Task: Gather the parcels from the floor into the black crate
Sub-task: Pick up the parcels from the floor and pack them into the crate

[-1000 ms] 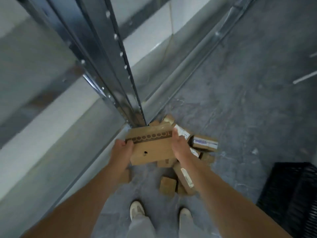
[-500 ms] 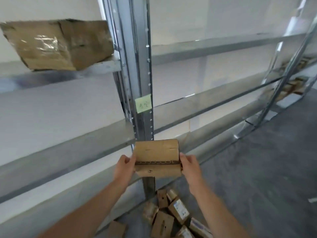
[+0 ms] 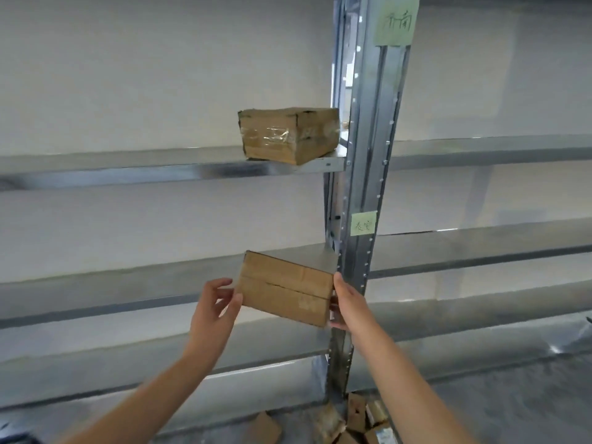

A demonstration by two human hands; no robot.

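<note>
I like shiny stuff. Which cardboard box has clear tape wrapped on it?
The cardboard box on the upper shelf: glossy clear tape bands its front. The held box shows plain brown cardboard.

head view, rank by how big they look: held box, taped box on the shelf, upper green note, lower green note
1. held box and taped box: about alike; the held one is nearer the camera, so no ranking between them.
2. upper green note, cut off by the top edge.
3. lower green note.
</note>
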